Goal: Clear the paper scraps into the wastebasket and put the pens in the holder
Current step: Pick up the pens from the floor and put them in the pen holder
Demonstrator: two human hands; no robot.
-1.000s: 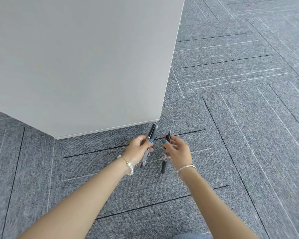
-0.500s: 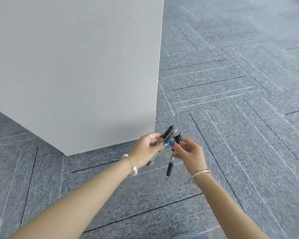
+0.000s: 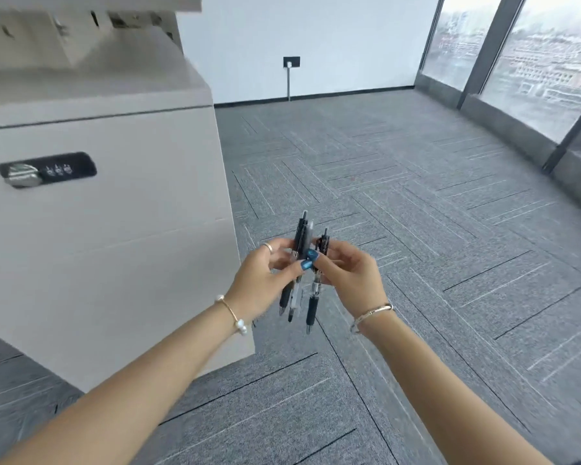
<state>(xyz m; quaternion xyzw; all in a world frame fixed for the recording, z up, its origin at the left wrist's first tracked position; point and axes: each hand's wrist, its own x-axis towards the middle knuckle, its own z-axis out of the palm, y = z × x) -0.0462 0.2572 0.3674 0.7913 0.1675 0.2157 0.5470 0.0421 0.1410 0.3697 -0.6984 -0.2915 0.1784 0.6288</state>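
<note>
Left hand [image 3: 260, 280]: raised at frame centre, fingers and thumb curled round two pens [image 3: 297, 263], one black, one clear. Both near upright, tips down, tilted slightly toward 7 o'clock; clips and buttons showing above the fingers. Ring on one finger, blue-painted thumbnail pressed on the barrels. Thin gold bracelet with pearl beads [image 3: 235, 318] at the wrist.

Right hand [image 3: 349, 280]: just beside the left at 3 o'clock, fingertips nearly touching it. Thumb and fingers pinched on a third pen [image 3: 314, 290], clear barrel with black grip, upright, tip down, button end up. Blue-painted thumbnail visible. Silver bangle [image 3: 371, 315] at the wrist.

All three pens: held in the air above the floor, close together, barrels almost parallel; whether the third touches the pair cannot be told.

Cabinet [image 3: 108, 246]: pale grey, at 9 o'clock from the hands, standing on the floor. Dark combination lock [image 3: 47, 169] with metal knob on its front face, blurred.

Worktop [image 3: 88, 72]: pale surface above the cabinet at 11 o'clock, details blurred.

Floor [image 3: 416, 229]: grey carpet tiles with dark and light line patterns, filling the lower and right parts of the view.

Wall [image 3: 299, 38]: white, at 12 o'clock, with a dark wall socket [image 3: 291, 62] and a conduit running down from it.

Windows [image 3: 534, 55]: at 2 o'clock, dark frames, city buildings outside.
</note>
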